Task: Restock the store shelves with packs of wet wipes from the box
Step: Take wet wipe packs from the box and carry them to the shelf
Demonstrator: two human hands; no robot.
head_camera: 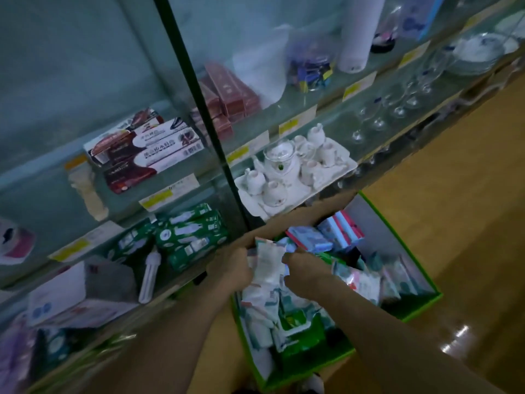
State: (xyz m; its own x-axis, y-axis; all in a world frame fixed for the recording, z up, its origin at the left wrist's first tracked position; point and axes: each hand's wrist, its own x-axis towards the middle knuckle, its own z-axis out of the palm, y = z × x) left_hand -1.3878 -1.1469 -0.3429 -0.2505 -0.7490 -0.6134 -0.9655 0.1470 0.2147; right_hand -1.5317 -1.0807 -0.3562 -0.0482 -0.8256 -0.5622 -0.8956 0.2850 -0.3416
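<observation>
A shop aisle with a tan floor (460,172) and tiers of glass shelves (51,177) sets the scene, and a green box (417,308) stands open on the floor against the shelving, heaped with soft packs in white, green, blue and pink. The left hand (235,268) and the right hand (304,265) meet over the shelf end of the box, and both have their fingers curled round a white pack of wet wipes (268,260), one at each side of it. The blur hides whether they hold one pack or a small stack. The step in hand looks like lifting that pack clear of the heap. To do it well, the grip should sit on the pack's firm edges rather than its slack middle, since a soft pouch will sag and could slip. It should also come straight up, so that the loose blue and pink packs (326,234) beside it are not dragged over the rim. The likeliest home is the low shelf where green packs (193,237) already lie — though a white lamp bulb (150,274) stands just in front of them and wants a careful approach. The white tea set (292,172) sits on the shelf right above the box, so the lift should stay low and swing left, away from the china.
</observation>
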